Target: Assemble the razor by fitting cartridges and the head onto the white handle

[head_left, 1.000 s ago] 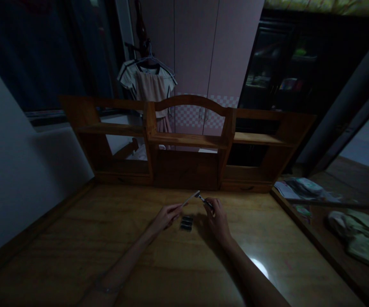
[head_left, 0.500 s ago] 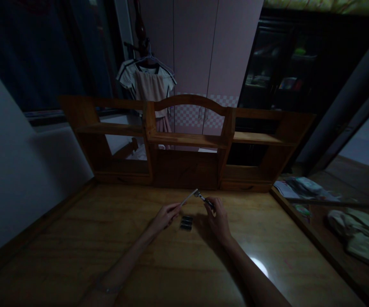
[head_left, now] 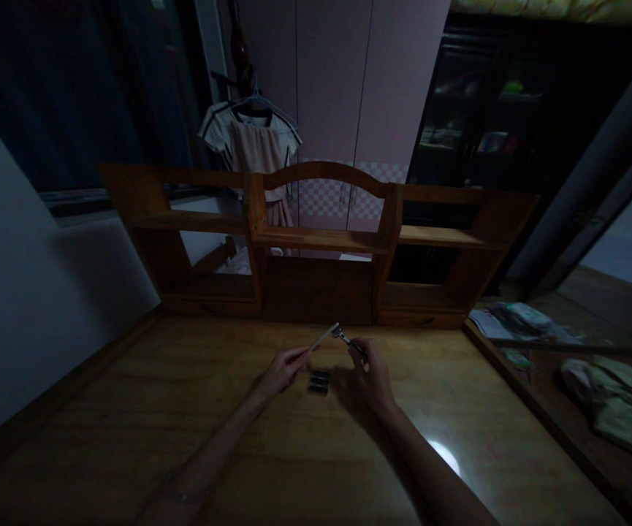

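Note:
My left hand (head_left: 283, 371) pinches the lower end of a thin, flat, pale strip (head_left: 324, 337), which slants up to the right. In my right hand (head_left: 373, 372) is the dark handle of a razor-like tool (head_left: 351, 342). Its metallic head is at the strip's upper end; whether they touch is too small to tell. Below and between both hands, a small dark case with several bars (head_left: 318, 382) lies on the wooden table (head_left: 294, 467).
A wooden shelf unit (head_left: 321, 237) stands along the table's far edge. A white wall (head_left: 74, 292) borders the left side. At the right are papers (head_left: 518, 320) and a pale cloth (head_left: 630, 402). Clothes (head_left: 255, 142) hang behind the shelf.
The tool in my right hand has tilted slightly. Both hands keep their holds in nearly the same place.

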`<state>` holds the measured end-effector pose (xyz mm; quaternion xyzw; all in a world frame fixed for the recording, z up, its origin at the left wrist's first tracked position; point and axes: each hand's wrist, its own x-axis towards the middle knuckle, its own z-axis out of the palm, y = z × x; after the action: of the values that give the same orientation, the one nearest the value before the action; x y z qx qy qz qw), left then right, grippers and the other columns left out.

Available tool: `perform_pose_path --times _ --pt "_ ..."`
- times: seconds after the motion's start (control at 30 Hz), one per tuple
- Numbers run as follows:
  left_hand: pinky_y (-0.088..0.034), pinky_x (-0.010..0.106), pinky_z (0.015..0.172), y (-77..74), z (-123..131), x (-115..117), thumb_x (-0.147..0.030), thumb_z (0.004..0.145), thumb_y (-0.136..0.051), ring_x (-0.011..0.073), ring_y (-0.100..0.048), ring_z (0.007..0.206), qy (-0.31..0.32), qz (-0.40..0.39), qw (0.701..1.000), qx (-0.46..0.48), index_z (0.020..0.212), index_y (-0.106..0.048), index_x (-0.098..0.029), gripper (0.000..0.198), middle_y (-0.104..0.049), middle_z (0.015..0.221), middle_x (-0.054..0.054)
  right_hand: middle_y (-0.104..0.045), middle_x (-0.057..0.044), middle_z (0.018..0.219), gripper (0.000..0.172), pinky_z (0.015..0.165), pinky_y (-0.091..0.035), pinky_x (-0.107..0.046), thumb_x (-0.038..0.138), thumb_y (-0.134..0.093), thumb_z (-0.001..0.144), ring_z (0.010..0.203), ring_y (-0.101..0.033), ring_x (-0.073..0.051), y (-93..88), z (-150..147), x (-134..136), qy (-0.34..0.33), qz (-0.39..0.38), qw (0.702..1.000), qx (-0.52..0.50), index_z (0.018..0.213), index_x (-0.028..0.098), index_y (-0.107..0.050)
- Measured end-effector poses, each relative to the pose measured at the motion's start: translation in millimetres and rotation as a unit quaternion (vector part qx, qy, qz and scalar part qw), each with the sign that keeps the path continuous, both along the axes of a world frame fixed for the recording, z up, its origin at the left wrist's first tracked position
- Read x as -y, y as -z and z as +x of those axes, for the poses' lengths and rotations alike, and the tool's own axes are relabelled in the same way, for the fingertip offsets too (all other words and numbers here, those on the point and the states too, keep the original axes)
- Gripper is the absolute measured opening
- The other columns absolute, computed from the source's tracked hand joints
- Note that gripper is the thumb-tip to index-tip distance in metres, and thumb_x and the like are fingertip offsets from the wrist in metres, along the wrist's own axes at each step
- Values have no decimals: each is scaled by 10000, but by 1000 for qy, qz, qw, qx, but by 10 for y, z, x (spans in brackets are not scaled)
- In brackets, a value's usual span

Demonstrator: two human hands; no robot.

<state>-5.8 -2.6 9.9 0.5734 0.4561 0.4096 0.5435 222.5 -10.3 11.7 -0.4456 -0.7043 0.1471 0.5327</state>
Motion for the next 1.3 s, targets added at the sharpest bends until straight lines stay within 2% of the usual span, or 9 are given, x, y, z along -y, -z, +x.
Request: perform_pose_path --times 0.2,0.7,0.9,1.3 --pt "-144 170 372 15 -16 -17 -546 764 -558 24 -271 387 -28 -10 1000 -9 1211 -571 -145 601 -431 602 -54 -568 -52 928 165 773 -440 -315 265 -426 918 842 -537 -186 6 -4 -11 2 1 1000 -9 1022 208 -541" --pt "-125 167 366 19 -18 6 -522 798 -540 17 -248 386 6 -11 1000 -3 1242 -549 -159 574 -393 624 -55 -566 -52 934 159 766 -436 -307 251 -435 915 839 -532 -180 -5 7 -2 4 2 1000 -6 1029 208 -537" --pt "-113 170 357 12 -18 12 -519 805 -528 27 -216 378 20 -17 1000 7 1266 -529 -163 583 -305 572 -79 -557 -56 932 150 768 -438 -316 255 -428 921 841 -528 -184 5 16 -10 -6 -3 1000 -2 1025 209 -526" --pt "-106 173 367 58 -26 -2 -530 793 -542 26 -213 384 13 -6 1000 5 1264 -533 -160 599 -342 577 -73 -572 -62 920 166 761 -445 -327 270 -426 917 831 -539 -191 20 8 -8 1 7 1000 -11 1023 206 -535"
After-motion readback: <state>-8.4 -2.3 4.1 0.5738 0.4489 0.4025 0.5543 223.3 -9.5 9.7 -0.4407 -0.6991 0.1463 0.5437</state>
